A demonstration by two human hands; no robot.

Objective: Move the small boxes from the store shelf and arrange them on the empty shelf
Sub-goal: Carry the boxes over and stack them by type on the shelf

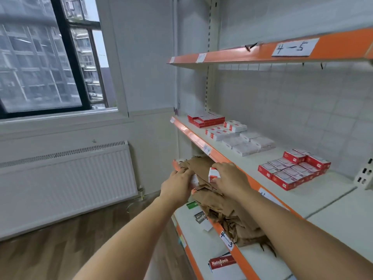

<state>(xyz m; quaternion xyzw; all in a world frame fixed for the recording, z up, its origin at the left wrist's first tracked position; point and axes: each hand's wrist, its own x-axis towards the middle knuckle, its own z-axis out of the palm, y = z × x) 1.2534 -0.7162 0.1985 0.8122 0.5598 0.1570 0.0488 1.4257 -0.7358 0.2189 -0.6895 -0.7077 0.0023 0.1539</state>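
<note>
Both arms reach forward to the shelf tagged 4-3, where a heap of torn brown paper lies along its near edge. The right hand has its grip closed round a small red-and-white box, fingers curled over the top and the thumb under it, just above the brown paper and below the orange lip of the shelf above. The left hand lies beside it to the left, fingers stretched toward the paper and a white edge that may be another box; whether its grip holds anything cannot be told. On the shelf tagged 4-4, one level up, more small boxes are laid flat in groups: a red stack at the far left, red-and-white boxes next to it, plain white boxes near the middle, and a larger block of red boxes to the right. The top shelf, tagged 4-5, shows only its orange edge. Lower down, notebooks lie on a shelf. A window and a white radiator are on the left wall.
</note>
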